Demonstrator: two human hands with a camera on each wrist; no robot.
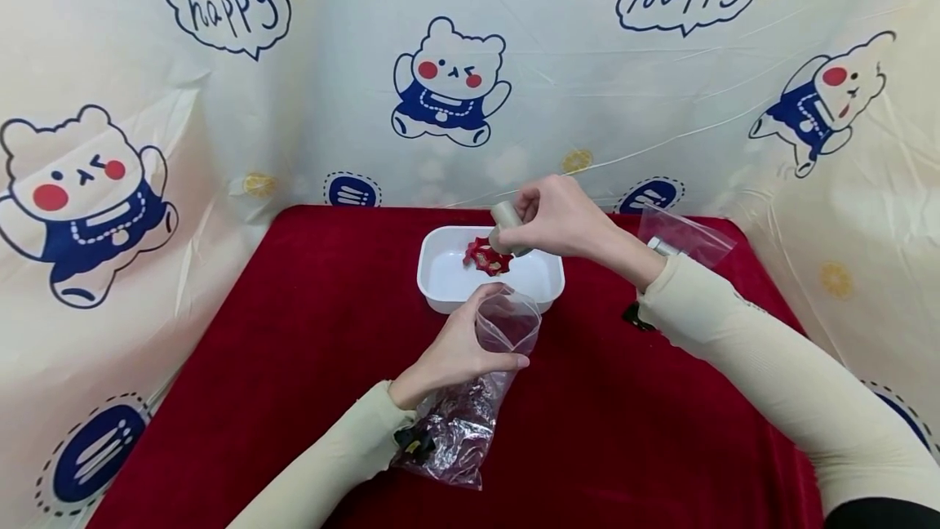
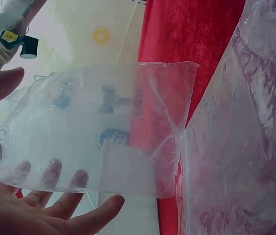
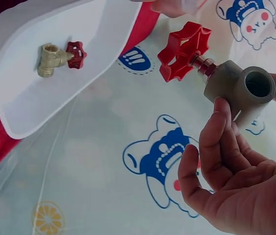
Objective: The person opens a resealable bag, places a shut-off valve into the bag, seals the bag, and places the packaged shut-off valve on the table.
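My right hand (image 1: 561,219) grips the grey body of a valve (image 3: 241,88) and holds it above the white tray (image 1: 433,288). The valve's red handwheel (image 3: 182,51) points away from the palm in the right wrist view. A smaller brass valve (image 3: 52,61) with its own red handwheel lies inside the tray. Nearer the front, my left hand (image 1: 455,349) holds a clear plastic bag (image 1: 503,325) by its top, fingers and thumb around the spread mouth. Crinkled clear plastic (image 1: 458,431) hangs below that hand. The left wrist view shows fingers behind the film (image 2: 74,127).
Dark red cloth (image 1: 330,292) covers the table. At the back right, partly behind the right forearm, lies another clear bag (image 1: 698,239) with a silvery metal piece (image 1: 664,247). A printed curtain (image 1: 330,104) stands behind the table and along its sides.
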